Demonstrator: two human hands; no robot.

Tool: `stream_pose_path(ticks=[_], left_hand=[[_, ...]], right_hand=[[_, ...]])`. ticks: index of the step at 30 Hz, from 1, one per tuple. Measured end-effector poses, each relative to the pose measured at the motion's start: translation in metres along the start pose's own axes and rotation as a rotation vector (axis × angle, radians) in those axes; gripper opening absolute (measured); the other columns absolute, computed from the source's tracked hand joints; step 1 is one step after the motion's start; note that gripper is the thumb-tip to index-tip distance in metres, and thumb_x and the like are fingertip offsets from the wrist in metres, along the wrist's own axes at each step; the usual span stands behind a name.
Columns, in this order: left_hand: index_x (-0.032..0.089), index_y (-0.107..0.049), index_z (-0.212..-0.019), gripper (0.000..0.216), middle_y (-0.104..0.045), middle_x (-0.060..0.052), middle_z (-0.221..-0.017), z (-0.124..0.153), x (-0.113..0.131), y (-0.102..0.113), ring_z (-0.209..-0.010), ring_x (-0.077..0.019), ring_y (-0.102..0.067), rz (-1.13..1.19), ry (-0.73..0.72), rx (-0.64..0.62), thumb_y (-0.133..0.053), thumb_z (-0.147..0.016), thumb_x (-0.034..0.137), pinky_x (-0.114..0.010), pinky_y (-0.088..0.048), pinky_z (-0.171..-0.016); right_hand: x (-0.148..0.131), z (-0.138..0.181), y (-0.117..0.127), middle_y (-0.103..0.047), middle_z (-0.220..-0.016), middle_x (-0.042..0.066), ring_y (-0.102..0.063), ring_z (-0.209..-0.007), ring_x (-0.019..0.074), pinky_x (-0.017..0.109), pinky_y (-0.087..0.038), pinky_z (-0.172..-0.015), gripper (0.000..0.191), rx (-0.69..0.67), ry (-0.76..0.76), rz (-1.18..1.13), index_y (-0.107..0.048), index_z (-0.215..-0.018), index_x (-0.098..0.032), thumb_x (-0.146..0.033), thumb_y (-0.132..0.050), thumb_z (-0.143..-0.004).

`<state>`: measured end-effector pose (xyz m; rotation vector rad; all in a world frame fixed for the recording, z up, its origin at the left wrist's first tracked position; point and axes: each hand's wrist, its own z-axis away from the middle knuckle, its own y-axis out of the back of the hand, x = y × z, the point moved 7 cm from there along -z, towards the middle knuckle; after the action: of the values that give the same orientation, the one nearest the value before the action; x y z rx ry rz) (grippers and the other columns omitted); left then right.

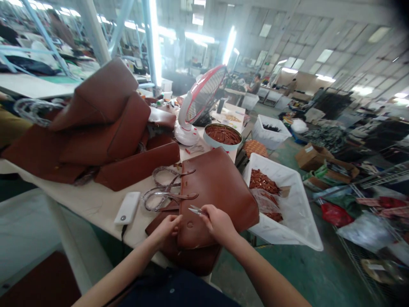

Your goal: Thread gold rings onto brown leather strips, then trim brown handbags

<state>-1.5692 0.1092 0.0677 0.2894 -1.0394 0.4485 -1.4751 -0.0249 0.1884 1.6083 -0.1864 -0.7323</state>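
Observation:
A brown leather handbag (220,187) lies flat at the near edge of the white worktable (96,204). My left hand (166,228) is closed on the bag's near left edge, pinching the leather. My right hand (219,221) rests on the bag's flap and is closed on small metal snips (196,210), whose tips point left. The bag's plastic-wrapped handles (166,187) lie on the table just past my hands.
A pile of brown bags (105,123) fills the table's left. A white power bank (128,207) lies near the front edge. Behind stand a desk fan (201,100) and a round tin of brown parts (223,136). A white bin (294,213) sits to the right.

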Motion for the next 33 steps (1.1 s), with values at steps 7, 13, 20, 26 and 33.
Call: stream_pose_path(ticks=[7,13,20,26,33], left_hand=[[0.017,-0.057,-0.095,0.037,-0.067,-0.006,-0.098,0.024,0.101,-0.033,-0.094,-0.0229,-0.060,0.102,-0.280,-0.117,-0.062,-0.067,0.040,-0.031,-0.048,-0.080],[0.019,-0.049,-0.103,0.029,-0.065,-0.001,-0.072,0.081,0.057,-0.098,-0.055,-0.0133,-0.059,-0.081,-0.032,-0.483,-0.044,-0.076,0.029,-0.024,-0.046,-0.051],[0.016,-0.059,-0.054,0.010,-0.060,0.002,-0.051,0.079,0.016,-0.071,-0.043,-0.0088,-0.053,-0.325,0.124,-0.812,-0.058,-0.063,0.019,-0.018,-0.040,-0.043],[0.016,-0.059,-0.089,0.032,-0.068,-0.003,-0.075,-0.005,0.049,0.078,-0.061,-0.0150,-0.063,-0.460,0.058,-0.347,-0.041,-0.083,0.043,-0.026,-0.048,-0.055],[0.015,-0.056,-0.110,0.030,-0.057,-0.009,-0.117,-0.138,0.059,0.175,-0.107,-0.0230,-0.054,-0.705,-0.079,0.293,-0.053,-0.086,0.033,-0.046,-0.043,-0.091]], right_hand=[[0.043,0.028,0.065,-0.066,-0.094,0.008,-0.063,-0.085,0.0207,0.032,-0.049,-0.075,0.026,0.497,-0.112,-0.271,-0.053,-0.103,-0.020,-0.037,-0.042,-0.088],[0.110,0.051,0.102,-0.065,-0.088,0.009,-0.061,-0.080,0.0232,0.037,-0.048,-0.073,0.033,0.725,-0.279,-0.285,-0.055,-0.096,-0.018,-0.047,-0.044,-0.084],[0.068,-0.026,0.050,-0.066,-0.091,0.007,-0.062,-0.083,0.0215,0.034,-0.046,-0.075,0.028,0.272,-0.144,-0.325,-0.054,-0.099,-0.019,-0.041,-0.044,-0.085],[-0.017,-0.133,0.009,-0.067,-0.092,0.003,-0.062,-0.082,0.0159,0.025,-0.043,-0.071,0.019,-0.007,0.066,-0.084,-0.054,-0.097,-0.021,-0.037,-0.047,-0.087],[-0.040,-0.240,-0.086,-0.067,-0.094,0.007,-0.063,-0.083,0.0188,0.026,-0.042,-0.068,0.017,-0.150,0.069,0.107,-0.056,-0.094,-0.019,-0.033,-0.050,-0.087]])
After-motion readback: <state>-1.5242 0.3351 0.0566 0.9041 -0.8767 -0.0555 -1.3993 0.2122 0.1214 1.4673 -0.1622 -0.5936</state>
